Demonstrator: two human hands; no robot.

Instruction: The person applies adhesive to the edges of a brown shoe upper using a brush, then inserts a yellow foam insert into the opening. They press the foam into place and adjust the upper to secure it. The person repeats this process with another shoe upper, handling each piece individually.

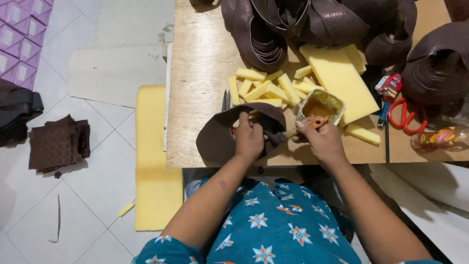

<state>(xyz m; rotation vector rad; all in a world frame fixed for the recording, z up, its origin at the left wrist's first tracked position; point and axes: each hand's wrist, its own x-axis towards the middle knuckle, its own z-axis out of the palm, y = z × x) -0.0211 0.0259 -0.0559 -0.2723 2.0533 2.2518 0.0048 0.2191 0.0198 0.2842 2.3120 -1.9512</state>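
Near the front edge of the bench point(195, 98), a curved brown leather piece point(215, 137) lies under the left hand point(250, 139), which is clamped on its upper rim. It looks thin, light and floppy (likely to fold if lifted by one corner), so the rim is the sensible hold. Just beside it, the right hand point(320, 139) is closed on a small brush point(293, 131) below the glue tub point(320, 105). Both hands sit close together.

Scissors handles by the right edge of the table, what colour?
Red, on the scissors, seen clearly in the head view.
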